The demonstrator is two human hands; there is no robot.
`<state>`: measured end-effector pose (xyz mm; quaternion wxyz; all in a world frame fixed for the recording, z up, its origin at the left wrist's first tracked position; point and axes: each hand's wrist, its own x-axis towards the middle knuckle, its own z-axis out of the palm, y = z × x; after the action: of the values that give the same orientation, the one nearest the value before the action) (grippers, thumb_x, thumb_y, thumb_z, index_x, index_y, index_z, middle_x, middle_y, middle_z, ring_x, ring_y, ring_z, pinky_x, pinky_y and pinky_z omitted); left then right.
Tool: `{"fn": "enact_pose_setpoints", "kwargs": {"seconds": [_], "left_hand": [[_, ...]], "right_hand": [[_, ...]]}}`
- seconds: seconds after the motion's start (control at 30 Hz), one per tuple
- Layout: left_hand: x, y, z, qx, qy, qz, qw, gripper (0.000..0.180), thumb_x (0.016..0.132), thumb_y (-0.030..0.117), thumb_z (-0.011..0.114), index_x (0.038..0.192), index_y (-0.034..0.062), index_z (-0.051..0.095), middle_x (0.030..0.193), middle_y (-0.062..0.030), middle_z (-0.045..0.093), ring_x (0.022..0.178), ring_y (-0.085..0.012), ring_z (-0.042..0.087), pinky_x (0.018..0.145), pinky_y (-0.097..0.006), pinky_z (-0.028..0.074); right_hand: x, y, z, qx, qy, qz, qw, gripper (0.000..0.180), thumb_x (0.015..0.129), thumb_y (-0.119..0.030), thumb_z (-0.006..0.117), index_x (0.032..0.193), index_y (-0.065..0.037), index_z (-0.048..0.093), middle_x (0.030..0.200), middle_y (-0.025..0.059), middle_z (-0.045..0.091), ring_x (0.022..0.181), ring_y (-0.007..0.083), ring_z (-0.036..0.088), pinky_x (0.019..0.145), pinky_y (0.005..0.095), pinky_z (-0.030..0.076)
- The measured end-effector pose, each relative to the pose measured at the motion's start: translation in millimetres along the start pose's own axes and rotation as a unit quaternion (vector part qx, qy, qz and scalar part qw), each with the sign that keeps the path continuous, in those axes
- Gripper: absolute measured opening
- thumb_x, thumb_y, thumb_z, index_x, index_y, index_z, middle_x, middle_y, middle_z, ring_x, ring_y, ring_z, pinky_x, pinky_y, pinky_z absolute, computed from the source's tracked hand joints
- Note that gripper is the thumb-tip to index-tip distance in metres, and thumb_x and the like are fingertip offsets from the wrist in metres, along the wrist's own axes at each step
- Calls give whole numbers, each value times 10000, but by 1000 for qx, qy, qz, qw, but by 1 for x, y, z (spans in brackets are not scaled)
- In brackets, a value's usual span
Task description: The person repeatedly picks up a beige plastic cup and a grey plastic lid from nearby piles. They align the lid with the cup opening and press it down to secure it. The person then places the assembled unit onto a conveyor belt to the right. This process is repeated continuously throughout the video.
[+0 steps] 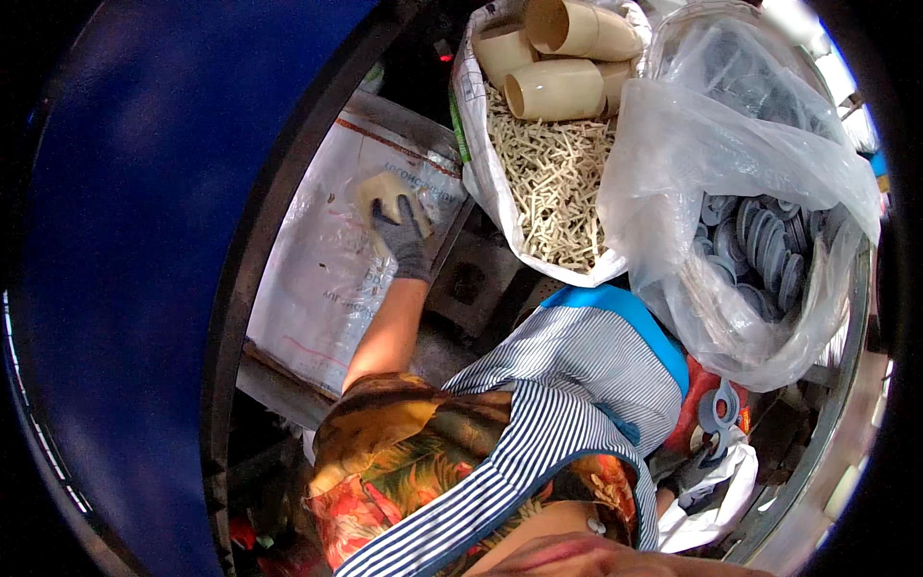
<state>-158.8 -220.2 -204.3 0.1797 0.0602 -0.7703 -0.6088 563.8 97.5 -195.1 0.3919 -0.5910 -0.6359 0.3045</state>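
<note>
My left hand (402,229), in a grey glove with darker fingers, is closed over a beige plastic piece (382,192). The piece is over a flat surface covered with clear printed plastic film (317,260), and my fingers hide part of it. At the lower right, my right hand (694,489), in a dark glove, is partly hidden beside a white plastic bag (726,490). A grey plastic part with a ring-shaped end (719,409) rises right next to that hand. Whether the fingers grip it is not clear.
A white sack (468,125) contains several beige cups (553,88) above many short beige pieces (558,183). Beside it, a clear plastic bag (663,192) holds grey disc-shaped parts (764,240). A large dark blue panel (163,240) with a dark edge fills the left side.
</note>
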Motion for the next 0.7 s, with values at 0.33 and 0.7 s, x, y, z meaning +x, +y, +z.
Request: {"fn": "enact_pose_setpoints", "kwargs": {"seconds": [0.33,0.7], "left_hand": [[86,-90,-5,289,-223,-135,921,1273,641,788,675,1511,-19,214,1479,-293,361,1382,-418,349,1137,-474,285],[72,6,-66,425,-354,30,833,1213,584,731,749,1459,-14,359,1368,-273,517,1221,-428,539,1028,-465,428]], "right_hand": [[-17,-122,-6,-287,173,-218,917,572,971,-294,605,1402,26,407,1391,246,463,1282,382,451,1085,494,379],[7,-254,91,-130,74,-366,919,436,982,-160,565,1352,49,469,1417,229,473,1313,370,448,1119,470,321]]}}
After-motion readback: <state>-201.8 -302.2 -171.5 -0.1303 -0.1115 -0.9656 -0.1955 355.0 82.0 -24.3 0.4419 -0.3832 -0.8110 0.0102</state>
